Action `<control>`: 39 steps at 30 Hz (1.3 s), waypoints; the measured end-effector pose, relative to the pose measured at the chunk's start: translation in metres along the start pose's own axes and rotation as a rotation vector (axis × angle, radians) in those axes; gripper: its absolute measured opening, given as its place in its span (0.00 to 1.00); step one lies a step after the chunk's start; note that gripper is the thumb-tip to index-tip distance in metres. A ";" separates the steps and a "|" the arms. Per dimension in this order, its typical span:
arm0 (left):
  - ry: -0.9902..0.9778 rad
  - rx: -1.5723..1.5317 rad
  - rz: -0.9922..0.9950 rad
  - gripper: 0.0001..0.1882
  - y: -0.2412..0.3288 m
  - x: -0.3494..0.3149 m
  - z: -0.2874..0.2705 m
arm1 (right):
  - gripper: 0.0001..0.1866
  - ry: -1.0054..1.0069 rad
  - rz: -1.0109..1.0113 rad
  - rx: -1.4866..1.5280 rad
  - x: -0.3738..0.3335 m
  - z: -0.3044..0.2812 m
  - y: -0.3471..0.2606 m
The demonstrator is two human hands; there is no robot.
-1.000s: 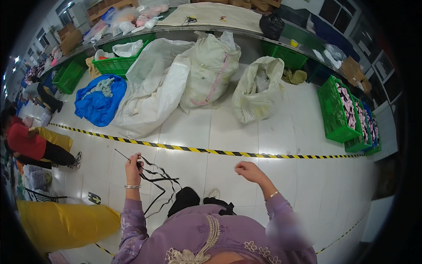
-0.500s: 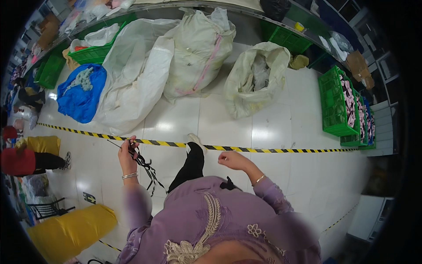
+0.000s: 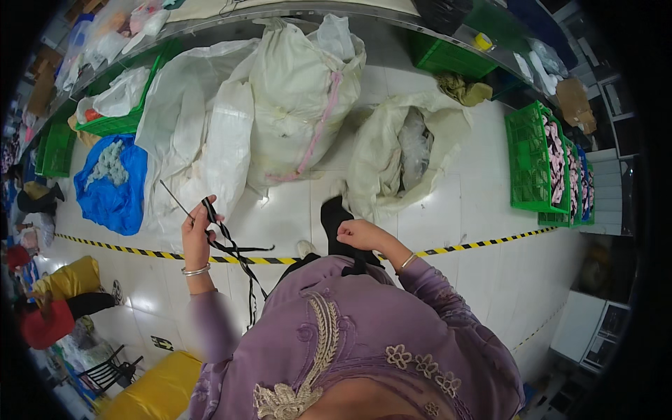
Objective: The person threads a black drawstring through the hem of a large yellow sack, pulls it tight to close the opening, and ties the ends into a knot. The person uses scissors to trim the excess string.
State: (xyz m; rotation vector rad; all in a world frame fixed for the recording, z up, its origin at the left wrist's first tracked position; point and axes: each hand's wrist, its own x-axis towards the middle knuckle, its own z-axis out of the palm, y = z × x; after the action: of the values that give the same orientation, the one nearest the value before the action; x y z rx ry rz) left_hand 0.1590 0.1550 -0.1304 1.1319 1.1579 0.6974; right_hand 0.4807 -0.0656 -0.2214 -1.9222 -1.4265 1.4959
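Observation:
My left hand (image 3: 198, 234) is raised at the left and closed round a bunch of narrow black straps (image 3: 246, 264), whose loose ends hang down beside my purple top. A thin dark rod (image 3: 173, 197) also sticks out from those fingers, pointing up and left; its kind is too small to tell. In front of my waist is my right hand (image 3: 358, 235), fingers curled in a loose fist over my black trouser leg, with nothing seen in them. Ahead of that hand, apart from it, an open whitish woven sack (image 3: 374, 164) holds clear plastic.
A full woven sack (image 3: 287, 115) with a pink tie stands ahead, white sheeting (image 3: 182, 126) and a blue bag (image 3: 108, 203) to its left. Green crates (image 3: 528, 168) are stacked at right. Yellow-black tape (image 3: 483, 243) crosses the floor. A person in red (image 3: 45, 325) is at far left.
I have stepped forward: the sacks are nearer and one foot is past the floor tape. My right hand has swung slightly inward; the left still holds the straps and rod.

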 end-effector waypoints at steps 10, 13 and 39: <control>0.184 0.083 0.009 0.19 0.065 0.152 0.077 | 0.14 -0.116 -0.174 -0.184 0.175 -0.180 0.015; 0.207 0.029 -0.031 0.16 0.085 0.194 0.098 | 0.14 -0.158 -0.100 -0.336 0.222 -0.262 0.003; 0.790 -0.196 -0.160 0.17 0.138 0.365 0.257 | 0.10 0.581 -0.231 -0.418 0.696 -0.739 0.034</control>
State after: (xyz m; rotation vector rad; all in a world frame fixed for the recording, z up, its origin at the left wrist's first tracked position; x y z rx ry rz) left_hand 0.5280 0.4422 -0.1266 0.5828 1.7669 1.1535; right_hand 1.1033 0.7295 -0.3291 -2.0843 -1.6715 0.4903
